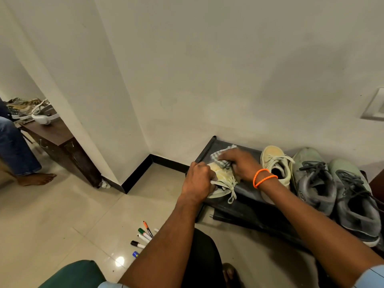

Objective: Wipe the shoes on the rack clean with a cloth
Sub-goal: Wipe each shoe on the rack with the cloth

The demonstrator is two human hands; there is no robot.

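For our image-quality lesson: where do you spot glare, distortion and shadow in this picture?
Head view: a bright glare spot on the floor tiles near the markers; wide-angle bending curves the wall corner; soft shadow falls on the wall behind the grey shoes.

- The cloth [220,157] is a soft woven check fabric, matt and crumpled.
- The cream shoe [223,179] looks like matt canvas, with flat woven laces.
- Its mate [274,163] has the same dull canvas look.
- The grey shoes [332,192] look like worn, dusty suede or mesh, matt.
- The rack [245,190] is black with a slight sheen; plastic or metal, unclear.
- The floor [83,215] is glossy, smooth beige tile.
- The wall [207,69] is matt paint.
- The side bench [60,138] is dark wood.
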